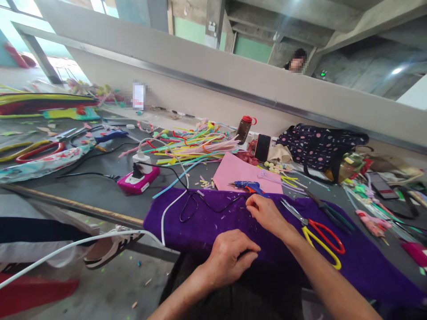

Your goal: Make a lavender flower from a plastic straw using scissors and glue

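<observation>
Head view has us at a dark grey table point(100, 171), a purple cloth point(200, 222) spread over the near edge, tiny scraps on it. Pale wall point(187, 95) behind, concrete ceiling point(367, 31) above, and a person point(296, 62) partly visible past the wall.

Container-wise, we've got a red-lidded bottle point(244, 130), dark enough that we can't make out its contents. The patterned bag point(316, 146) hides its insides too. Over on the far left, a long plastic bag point(43, 104) shows yellow and red stuff.

Our left hand point(231, 255) is over the cloth, thumb and forefinger curved close; we can't tell if they touch or pinch anything. Our right hand point(267, 215) has its fingers bunched toward the thumb, same deal. Blue glue gun point(248, 186) is lying on the pink sheet point(230, 171), just beyond our right fingertips. Red-and-yellow scissors point(308, 224) are on the cloth, right of that hand, blades apart.
</observation>
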Available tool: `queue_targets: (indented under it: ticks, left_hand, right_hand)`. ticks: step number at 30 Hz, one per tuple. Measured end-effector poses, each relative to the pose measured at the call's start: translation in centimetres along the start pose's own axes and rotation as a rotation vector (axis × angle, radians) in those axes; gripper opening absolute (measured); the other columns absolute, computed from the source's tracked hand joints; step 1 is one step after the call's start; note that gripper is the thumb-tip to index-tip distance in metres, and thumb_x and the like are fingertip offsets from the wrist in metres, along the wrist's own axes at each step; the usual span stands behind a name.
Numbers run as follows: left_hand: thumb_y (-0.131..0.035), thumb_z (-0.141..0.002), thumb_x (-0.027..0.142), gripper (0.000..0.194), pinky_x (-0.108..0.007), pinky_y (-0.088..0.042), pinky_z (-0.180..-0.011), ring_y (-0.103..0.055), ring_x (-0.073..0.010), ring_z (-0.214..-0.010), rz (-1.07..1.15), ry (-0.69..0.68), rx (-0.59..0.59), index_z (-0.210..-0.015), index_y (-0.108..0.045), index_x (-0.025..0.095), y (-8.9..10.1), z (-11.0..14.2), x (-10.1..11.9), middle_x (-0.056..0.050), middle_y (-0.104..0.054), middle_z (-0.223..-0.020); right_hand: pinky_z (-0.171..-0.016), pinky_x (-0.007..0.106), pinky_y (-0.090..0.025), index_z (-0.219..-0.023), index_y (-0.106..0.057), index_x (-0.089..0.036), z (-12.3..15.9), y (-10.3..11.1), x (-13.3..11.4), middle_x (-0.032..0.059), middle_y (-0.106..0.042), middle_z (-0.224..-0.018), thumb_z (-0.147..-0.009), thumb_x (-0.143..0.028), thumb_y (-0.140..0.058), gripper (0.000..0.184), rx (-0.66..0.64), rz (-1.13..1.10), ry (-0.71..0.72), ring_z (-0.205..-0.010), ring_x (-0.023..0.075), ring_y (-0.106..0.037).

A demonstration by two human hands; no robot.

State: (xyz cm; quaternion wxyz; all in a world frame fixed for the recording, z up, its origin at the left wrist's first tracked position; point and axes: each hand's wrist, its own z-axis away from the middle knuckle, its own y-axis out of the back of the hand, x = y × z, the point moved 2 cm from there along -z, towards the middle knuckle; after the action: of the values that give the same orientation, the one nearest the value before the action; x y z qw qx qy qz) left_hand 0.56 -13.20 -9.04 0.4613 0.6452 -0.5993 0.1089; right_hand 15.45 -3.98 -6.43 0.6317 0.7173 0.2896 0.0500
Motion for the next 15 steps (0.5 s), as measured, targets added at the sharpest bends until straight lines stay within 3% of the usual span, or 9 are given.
queue_targets:
  ticks: [5, 10, 15]
  left_hand:
    - [-0.056, -0.079, 0.017, 0.012, -0.028, -0.048, -0.071, -0.063, -0.0164, -0.075, -0.005, -0.001, 0.014, -0.085, -0.066, 0.02, -0.1, 0.1, 0.0, -0.004, -0.071, -0.079]
    - [-0.056, -0.079, 0.016, 0.013, -0.027, -0.048, -0.07, -0.063, -0.016, -0.075, -0.003, -0.019, 0.011, -0.085, -0.066, 0.02, 0.0, 0.1, 0.1, -0.003, -0.071, -0.08]
    - [-0.057, -0.079, 0.016, 0.013, -0.027, -0.048, -0.072, -0.063, -0.016, -0.076, 0.014, -0.024, 0.019, -0.085, -0.067, 0.02, 0.0, 0.1, 0.1, -0.003, -0.072, -0.08]
  right_hand:
    - [-0.071, 0.023, -0.044, -0.087, -0.061, -0.019, -0.4, -0.6, -1.1, 0.0031, -0.063, -0.087, -0.083, -0.014, -0.051, 0.012, -0.053, 0.055, 0.071, -0.079, 0.0146, -0.061]
    - [-0.066, 0.025, -0.043, -0.086, -0.06, -0.016, -0.8, -1.0, -1.8, 0.0061, -0.061, -0.085, -0.085, -0.014, -0.046, 0.014, -0.073, 0.15, 0.073, -0.071, 0.0161, -0.06]
    - [-0.069, 0.027, -0.043, -0.088, -0.057, -0.014, -1.3, 0.0, -1.8, 0.0081, -0.06, -0.087, -0.09, -0.016, -0.04, 0.017, -0.043, 0.175, 0.042, -0.076, 0.0176, -0.059]
